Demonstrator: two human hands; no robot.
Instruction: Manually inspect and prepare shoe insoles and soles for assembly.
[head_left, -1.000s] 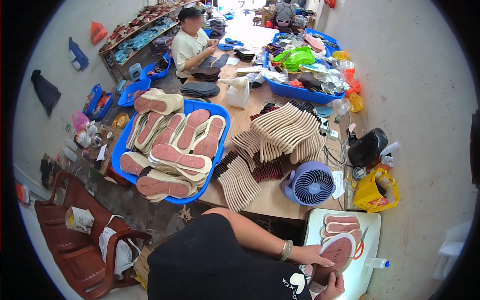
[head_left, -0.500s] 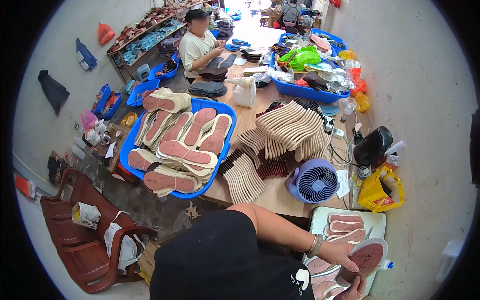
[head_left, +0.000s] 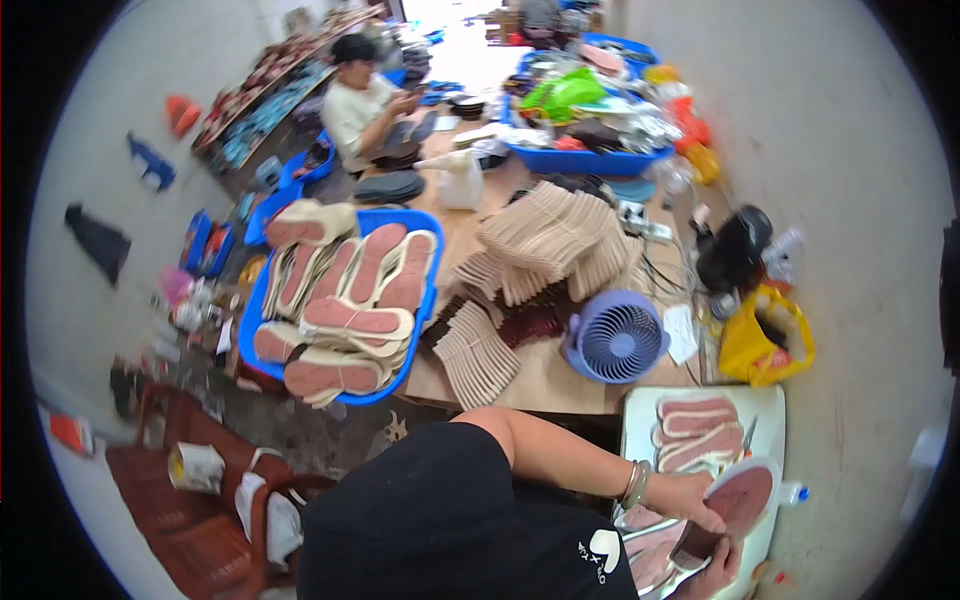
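the big wooden table carries a blue tub of pink shoe soles and a purple fan. on the white table, low on the right, the left hand and right hand grip one pink shoe sole with a white rim.

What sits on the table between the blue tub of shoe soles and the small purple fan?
In the head view, fanned stacks of tan insoles lie between the blue tub and the purple fan.

Both hands on a red shoe sole at lower right: left hand on top, right hand beneath. More soles lie on the white tray. Lilac fan sits just beyond on the counter.
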